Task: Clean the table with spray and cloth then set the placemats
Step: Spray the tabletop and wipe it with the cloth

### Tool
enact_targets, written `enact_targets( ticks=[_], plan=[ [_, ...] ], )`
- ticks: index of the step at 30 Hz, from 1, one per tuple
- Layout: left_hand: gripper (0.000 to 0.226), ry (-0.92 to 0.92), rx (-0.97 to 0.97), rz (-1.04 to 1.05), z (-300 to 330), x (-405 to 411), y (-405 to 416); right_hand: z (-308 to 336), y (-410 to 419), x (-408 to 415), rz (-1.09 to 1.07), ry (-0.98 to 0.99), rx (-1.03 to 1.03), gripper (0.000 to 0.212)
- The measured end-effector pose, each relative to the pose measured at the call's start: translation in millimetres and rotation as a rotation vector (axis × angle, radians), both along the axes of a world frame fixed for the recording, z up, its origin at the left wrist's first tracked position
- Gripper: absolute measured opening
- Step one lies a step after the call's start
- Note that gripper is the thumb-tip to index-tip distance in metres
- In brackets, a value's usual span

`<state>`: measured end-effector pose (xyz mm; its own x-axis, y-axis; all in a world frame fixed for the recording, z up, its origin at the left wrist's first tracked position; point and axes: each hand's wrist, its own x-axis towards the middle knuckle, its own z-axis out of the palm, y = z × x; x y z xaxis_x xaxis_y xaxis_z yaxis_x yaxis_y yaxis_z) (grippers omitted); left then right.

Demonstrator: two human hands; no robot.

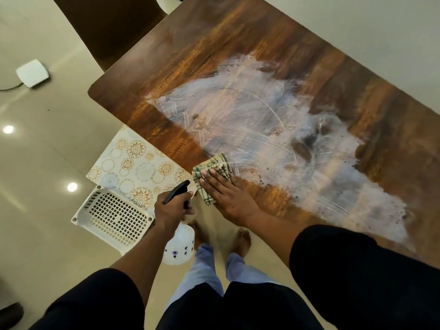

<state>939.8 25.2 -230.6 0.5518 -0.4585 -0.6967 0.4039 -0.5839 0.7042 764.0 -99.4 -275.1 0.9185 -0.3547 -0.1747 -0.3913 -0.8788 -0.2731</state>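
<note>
The brown wooden table (209, 55) is smeared with white streaks of spray across its middle and right. My right hand (223, 194) lies flat with straight fingers on a green-checked cloth (214, 169) at the table's near edge. My left hand (172, 208) grips the neck of a white spray bottle (178, 246) with a black trigger head, held off the table's edge over the floor. A patterned placemat (135, 167) with gold and blue circles lies below the table's edge, partly under it.
A white perforated plastic basket (112, 217) sits beside the placemat at my left. A dark chair (107, 27) stands at the table's far end. A small white device (32, 73) with a cable lies on the tiled floor. My bare feet stand by the table's edge.
</note>
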Motion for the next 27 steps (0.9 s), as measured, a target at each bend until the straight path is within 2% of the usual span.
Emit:
enact_targets(
  ticks=[6, 9, 15, 21, 27],
  plan=[
    [0.020, 0.038, 0.009, -0.056, -2, -54, -8, 6, 17, -148, -0.080, 0.093, 0.007, 0.077],
    [0.021, 0.041, 0.033, -0.036, 0, -75, -7, 9, 17, -191, -0.095, 0.141, -0.016, 0.073],
    [0.024, -0.040, 0.103, -0.001, 2, -87, 12, 6, 20, -172, -0.185, 0.096, -0.012, 0.077],
    [0.019, -0.108, 0.099, -0.151, 13, -97, 25, 1, 26, -105, -0.286, 0.066, 0.111, 0.078],
    [0.023, -0.158, 0.124, -0.207, 16, -117, 16, -2, 31, -135, -0.226, 0.030, 0.061, 0.076]
  ],
)
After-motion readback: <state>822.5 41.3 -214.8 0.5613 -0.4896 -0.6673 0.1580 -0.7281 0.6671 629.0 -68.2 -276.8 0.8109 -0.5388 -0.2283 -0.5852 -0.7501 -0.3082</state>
